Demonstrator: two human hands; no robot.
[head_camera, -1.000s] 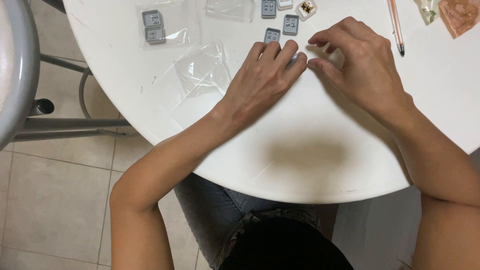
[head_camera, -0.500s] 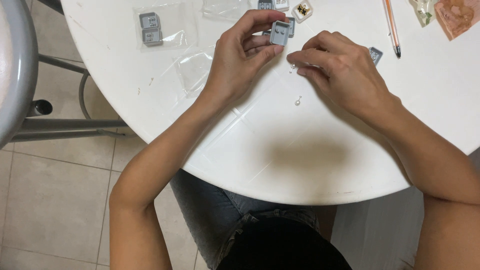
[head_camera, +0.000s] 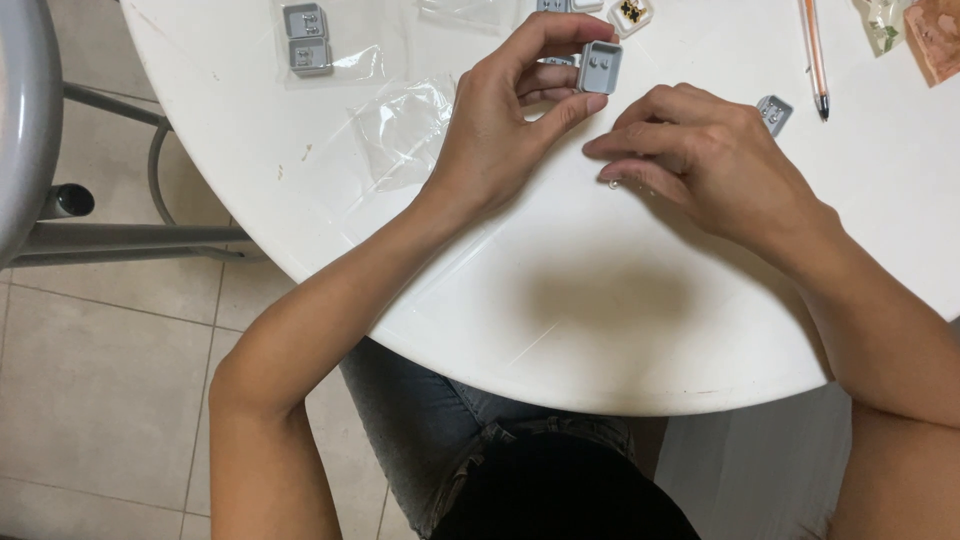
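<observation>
My left hand (head_camera: 505, 125) holds a small grey square box (head_camera: 599, 66) between thumb and fingers, lifted just above the round white table (head_camera: 560, 300). The box shows two tiny studs inside. My right hand (head_camera: 700, 160) rests on the table just to the right, its fingers pinched together over a tiny pale earring piece (head_camera: 613, 184). What the fingertips grip is too small to tell. Another small grey box (head_camera: 774, 112) lies beyond my right hand.
An empty clear plastic bag (head_camera: 405, 130) lies left of my left hand. A bag with two grey boxes (head_camera: 306, 40) sits at the far left. More small boxes (head_camera: 632, 10) and a pen (head_camera: 814, 55) lie along the far edge. A metal chair frame (head_camera: 60, 200) stands left.
My left hand lifted a grey box off the table and turned it upright. My right hand drew back to the right, uncovering another grey box and a tiny piece.
</observation>
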